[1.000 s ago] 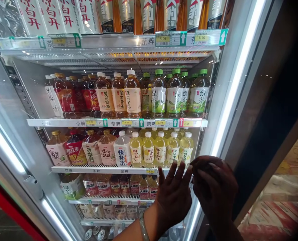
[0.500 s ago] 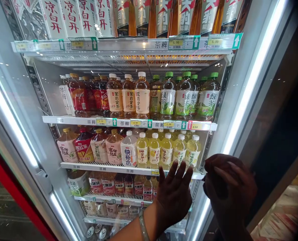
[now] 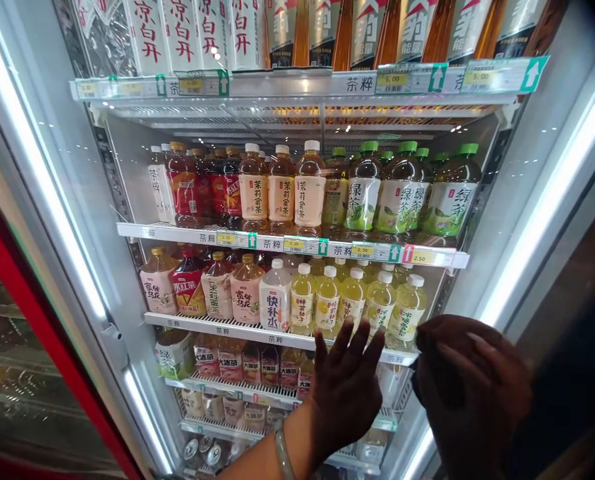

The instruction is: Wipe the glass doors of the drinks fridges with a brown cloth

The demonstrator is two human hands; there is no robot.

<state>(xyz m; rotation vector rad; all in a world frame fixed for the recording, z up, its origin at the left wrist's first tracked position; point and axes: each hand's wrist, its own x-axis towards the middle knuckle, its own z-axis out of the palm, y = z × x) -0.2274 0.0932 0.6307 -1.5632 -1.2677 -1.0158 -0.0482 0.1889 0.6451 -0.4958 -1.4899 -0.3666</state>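
I face an open drinks cooler. My left hand (image 3: 345,393) is raised with its fingers spread and holds nothing. It hovers in front of the row of yellow bottles with white caps (image 3: 327,300), at the front rail of their shelf (image 3: 217,329). A pale bangle (image 3: 281,453) sits on that wrist. My right hand (image 3: 470,393) is curled at the right end of the same shelf, beside the cooler's side wall, with its back towards me. Its fingers hide whatever may be inside them.
The shelf above carries green-capped tea bottles (image 3: 402,193) and white-capped peach-label bottles (image 3: 280,190), with price tags (image 3: 362,251) along its rail. Lower shelves hold pink-label bottles (image 3: 230,363) and cans (image 3: 205,453). A red-edged door (image 3: 37,320) stands at the left, a light strip (image 3: 542,207) at the right.
The view has swung left, so the shelves sit further right in frame. My right hand has slid right and down along the shelf end. My left hand stays spread in the same spot.
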